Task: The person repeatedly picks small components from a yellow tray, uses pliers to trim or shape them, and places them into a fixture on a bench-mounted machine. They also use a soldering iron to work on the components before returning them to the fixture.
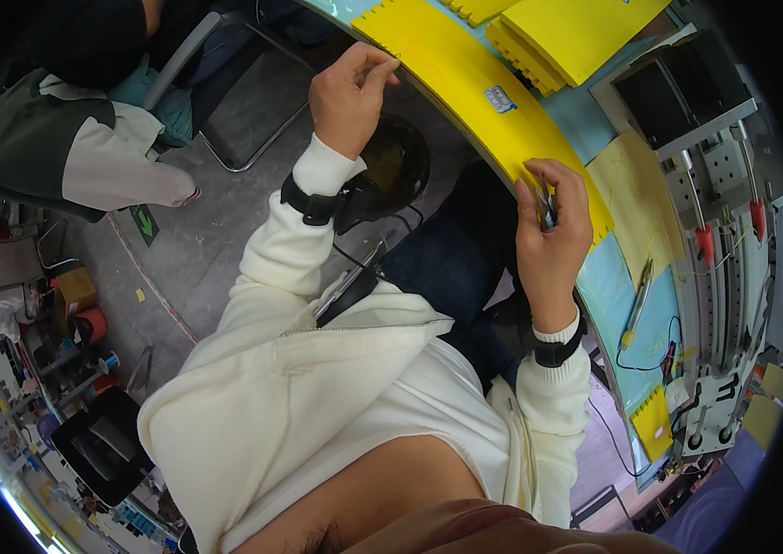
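A long yellow sheet [465, 88] with notched ends lies along the near edge of the work table, a small grey-blue label on it. At its far left part, my left hand [350, 97] is closed in a pinch, thumb and forefinger together right at the sheet's edge. What the pinch holds, if anything, is too small to tell. My right hand [556, 245] rests by the sheet's right part, fingers curled round a small silvery metal tool [547, 214]. Most of that tool is hidden in the palm, so its kind does not show.
More yellow sheets [585, 37] are stacked behind. To the right lie a brown paper sheet [636, 198], a yellow-handled soldering iron [637, 309] and a small yellow piece [653, 425], beside a metal fixture [719, 194]. Another person's sleeve [105, 157] and a chair [257, 148] are at left.
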The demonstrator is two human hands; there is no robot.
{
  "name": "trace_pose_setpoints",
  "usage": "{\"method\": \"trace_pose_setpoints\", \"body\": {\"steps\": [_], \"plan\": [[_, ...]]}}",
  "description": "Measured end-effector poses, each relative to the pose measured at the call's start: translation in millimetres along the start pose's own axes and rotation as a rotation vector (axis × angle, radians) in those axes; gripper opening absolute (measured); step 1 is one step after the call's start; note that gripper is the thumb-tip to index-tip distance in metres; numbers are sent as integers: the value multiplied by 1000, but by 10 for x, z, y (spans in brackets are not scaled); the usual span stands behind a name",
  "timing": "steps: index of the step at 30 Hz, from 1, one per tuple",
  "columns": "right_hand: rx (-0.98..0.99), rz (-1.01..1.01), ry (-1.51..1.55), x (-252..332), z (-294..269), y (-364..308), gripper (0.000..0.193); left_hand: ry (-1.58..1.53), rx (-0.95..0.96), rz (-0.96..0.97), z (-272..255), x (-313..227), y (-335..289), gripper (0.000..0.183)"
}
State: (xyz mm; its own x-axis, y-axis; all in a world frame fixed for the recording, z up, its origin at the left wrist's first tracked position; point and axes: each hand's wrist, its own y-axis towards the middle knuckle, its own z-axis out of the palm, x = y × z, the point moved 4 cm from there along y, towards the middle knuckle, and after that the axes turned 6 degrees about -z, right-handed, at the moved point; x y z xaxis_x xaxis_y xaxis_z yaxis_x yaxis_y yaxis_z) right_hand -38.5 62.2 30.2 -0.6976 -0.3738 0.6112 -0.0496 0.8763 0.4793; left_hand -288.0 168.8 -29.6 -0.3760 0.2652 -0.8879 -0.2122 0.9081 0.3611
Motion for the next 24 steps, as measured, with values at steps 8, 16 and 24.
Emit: {"method": "trace_pose_setpoints", "body": {"steps": [8, 16, 24], "plan": [[-11, 7, 24, 1, 10, -14, 28, 420, 10, 135, -46, -197, -11, 2], [-12, 7, 40, 1, -10, -36, 26, 167, 15, 24, -26, -61, -29, 5], [-92, 98, 148, 97, -545, -172, 20, 228, -216, 112, -121, -674, -224, 12]]}}
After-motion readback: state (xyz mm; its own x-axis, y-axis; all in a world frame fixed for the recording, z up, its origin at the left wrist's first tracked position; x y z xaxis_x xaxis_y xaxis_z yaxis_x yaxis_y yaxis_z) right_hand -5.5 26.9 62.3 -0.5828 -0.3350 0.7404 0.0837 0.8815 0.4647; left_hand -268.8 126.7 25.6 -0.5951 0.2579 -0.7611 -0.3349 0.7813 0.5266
